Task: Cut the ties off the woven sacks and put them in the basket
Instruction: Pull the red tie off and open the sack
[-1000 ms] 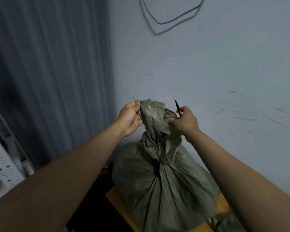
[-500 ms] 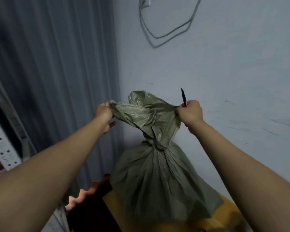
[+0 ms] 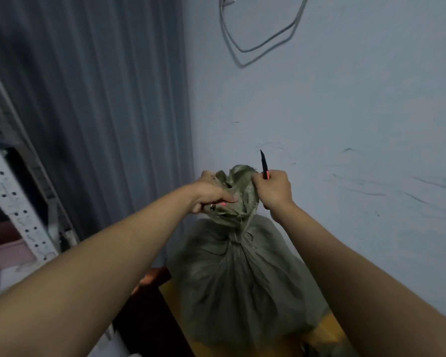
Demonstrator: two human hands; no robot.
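Note:
A full grey-green woven sack (image 3: 242, 287) stands upright against the wall, its neck cinched at about mid-height by a thin tie (image 3: 238, 238). My left hand (image 3: 211, 194) grips the bunched top flap of the sack from the left. My right hand (image 3: 273, 190) pinches the flap's right side and also holds a small knife (image 3: 263, 164) with a red handle, its dark blade pointing up. No basket is in view.
The sack rests on a yellow-brown surface (image 3: 327, 331) beside a dark wooden piece (image 3: 150, 310). A grey curtain (image 3: 101, 112) hangs at left, with a white perforated metal rack (image 3: 18, 207) in front of it. A cable (image 3: 255, 37) loops on the pale wall.
The sack's top flap, stretched wide between my hands half a second ago, is bunched together again. My left hand moved right and my hands came close above the neck.

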